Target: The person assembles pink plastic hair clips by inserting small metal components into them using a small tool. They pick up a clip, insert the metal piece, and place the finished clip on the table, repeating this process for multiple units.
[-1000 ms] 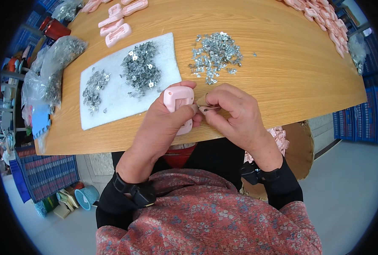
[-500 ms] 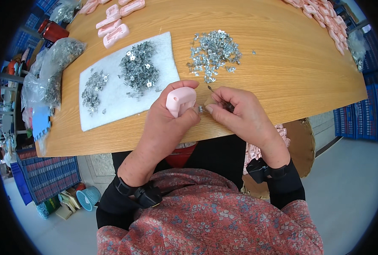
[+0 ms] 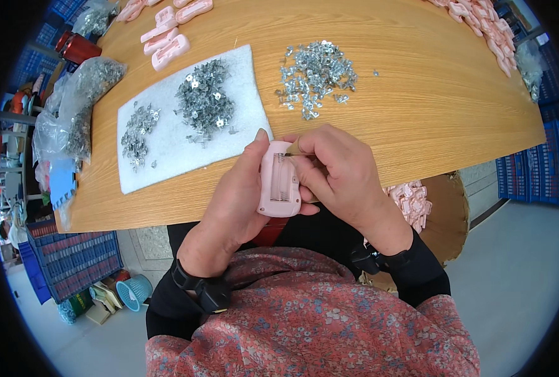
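Note:
My left hand [image 3: 226, 198] is wrapped round a pale pink plastic housing [image 3: 267, 188]. The housing stands with its long recess turned toward me, and metal contacts show at both ends of the recess. Against the recess's upper end, my right hand [image 3: 339, 169] pinches a thin dark metal tool [image 3: 290, 154]; its tip and most of its length are hidden by my fingers. A tan covering wraps a right fingertip. Beyond my hands, small silver metal contacts [image 3: 317, 72] lie heaped on the wooden table [image 3: 417, 119].
Two more heaps of silver contacts [image 3: 207, 100] rest on a white mat [image 3: 166, 173]. Pink housings [image 3: 169, 51] lie far left, others [image 3: 480, 31] far right. Clear bags of metal parts [image 3: 81, 94] and a red jar [image 3: 78, 47] line the left edge. A carton of pink pieces [image 3: 411, 204] stands below the table's edge.
The pink housing has turned so that its recess faces me, and it sits lower. My right hand has come in to the left, against the recess's upper end.

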Tool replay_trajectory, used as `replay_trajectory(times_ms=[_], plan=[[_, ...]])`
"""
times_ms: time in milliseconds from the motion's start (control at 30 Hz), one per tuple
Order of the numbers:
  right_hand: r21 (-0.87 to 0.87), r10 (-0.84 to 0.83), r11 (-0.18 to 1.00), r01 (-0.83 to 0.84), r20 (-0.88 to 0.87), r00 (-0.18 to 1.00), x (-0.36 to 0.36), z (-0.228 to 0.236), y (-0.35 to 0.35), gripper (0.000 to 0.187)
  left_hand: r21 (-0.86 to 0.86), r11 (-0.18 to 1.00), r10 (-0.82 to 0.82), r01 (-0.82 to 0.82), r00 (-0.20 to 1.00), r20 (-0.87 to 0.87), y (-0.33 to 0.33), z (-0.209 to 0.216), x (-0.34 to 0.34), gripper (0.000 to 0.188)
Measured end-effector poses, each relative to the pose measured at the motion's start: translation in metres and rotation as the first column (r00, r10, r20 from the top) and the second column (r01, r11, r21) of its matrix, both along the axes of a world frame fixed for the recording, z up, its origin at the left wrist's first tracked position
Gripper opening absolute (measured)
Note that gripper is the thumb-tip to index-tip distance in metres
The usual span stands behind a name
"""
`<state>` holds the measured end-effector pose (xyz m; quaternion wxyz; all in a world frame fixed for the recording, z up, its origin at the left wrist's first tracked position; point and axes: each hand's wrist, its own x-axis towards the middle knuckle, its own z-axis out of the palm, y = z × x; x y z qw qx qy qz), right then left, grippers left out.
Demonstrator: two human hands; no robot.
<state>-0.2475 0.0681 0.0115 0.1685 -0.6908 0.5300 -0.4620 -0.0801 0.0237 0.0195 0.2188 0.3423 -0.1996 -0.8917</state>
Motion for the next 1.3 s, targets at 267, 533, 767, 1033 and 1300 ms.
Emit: replay_trajectory(times_ms=[267, 533, 767, 1033, 1300], plan=[[-0.063, -0.033, 0.998, 0.022, -0.182, 0.983, 0.0, 0.001, 0.006, 0.013, -0.041, 0.999, -0.011, 0.015, 0.996, 0.093, 0.001, 0.006, -0.004, 0.058], [0.012, 0.009, 1.0, -0.007, -0.135, 0.991, -0.002, 0.012, 0.013, 0.021, -0.006, 1.0, 0.003, -0.003, 0.996, 0.091, -0.002, 0.007, -0.004, 0.056], [0.557, -0.124, 0.787, -0.266, 0.565, 0.816, -0.002, 0.021, 0.012, 0.021, -0.072, 0.988, -0.136, 0.14, 0.989, 0.052, 0.003, -0.005, -0.001, 0.059], [0.544, -0.139, 0.816, -0.196, 0.513, 0.847, -0.014, 0.001, 0.014, 0.021, -0.4, 0.894, -0.079, 0.204, 0.949, 0.306, 0.007, -0.007, 0.003, 0.042], [0.511, -0.15, 0.843, -0.167, 0.522, 0.84, -0.013, 0.01, 0.021, 0.019, -0.63, 0.701, -0.035, 0.335, 0.898, 0.438, 0.014, -0.001, 0.001, 0.041]])
